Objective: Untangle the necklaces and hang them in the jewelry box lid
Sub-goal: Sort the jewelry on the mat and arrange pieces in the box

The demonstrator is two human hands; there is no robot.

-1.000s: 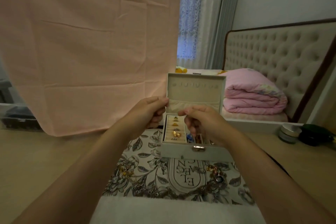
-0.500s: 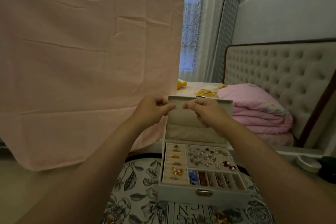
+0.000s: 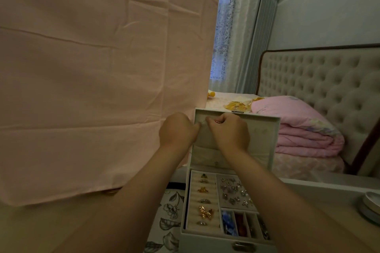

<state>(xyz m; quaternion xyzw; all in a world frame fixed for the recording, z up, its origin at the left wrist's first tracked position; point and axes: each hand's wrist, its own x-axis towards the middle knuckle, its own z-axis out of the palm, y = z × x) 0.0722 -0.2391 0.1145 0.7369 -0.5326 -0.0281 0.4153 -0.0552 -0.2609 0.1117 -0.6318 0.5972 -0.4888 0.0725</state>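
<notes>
Beige velvet lines the upright lid (image 3: 265,129) of the jewelry box (image 3: 207,236), and both hands, left (image 3: 177,131) and right (image 3: 229,131), pinch a thin necklace (image 3: 202,123) against its upper left, level with the hook row running rightward.

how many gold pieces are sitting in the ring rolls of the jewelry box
2: a small gold piece mid-column, a larger gold butterfly-like piece lower down. The other pieces there look silver or dark.
</notes>
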